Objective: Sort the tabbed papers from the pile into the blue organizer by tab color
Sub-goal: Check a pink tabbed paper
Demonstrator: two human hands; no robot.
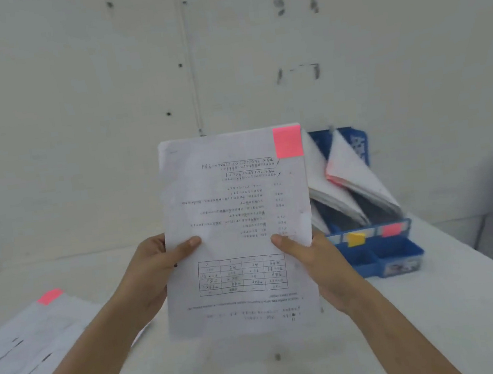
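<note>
- The held sheet [235,207] is upright in mid-air above the counter [261,368], centre of view, just left of the blue organizer [402,256] and partly in front of it.
- Risk: the sheet is thin and gripped only at its side edges about midway up. The unsupported top half could flop or buckle as it is carried over, and its corner could catch on the papers already leaning in the organizer.
- Risk: its pink tab [288,142] should go to the slot with the pink label [391,229]. The yellow label [356,238] sits right beside that, so a careless drop could land it in the wrong compartment.
- Risk: the filed papers [359,179] lean steeply, and pushing in against them could crease the sheet or peel the tab off.
- Look: white printed page, text apparently upside down to the wearer, a ruled table in the lower half, and the square pink tab at the top right corner. The print is too blurred to read.
- The left hand [153,269] pinches the left edge, thumb on the front face.
- The right hand [307,260] pinches the right edge the same way; both hands are closed on the sheet.
- The pile [30,334] lies flat on the counter at far left, well apart from the organizer, with another pink tab [50,296] on its top sheet.
</note>
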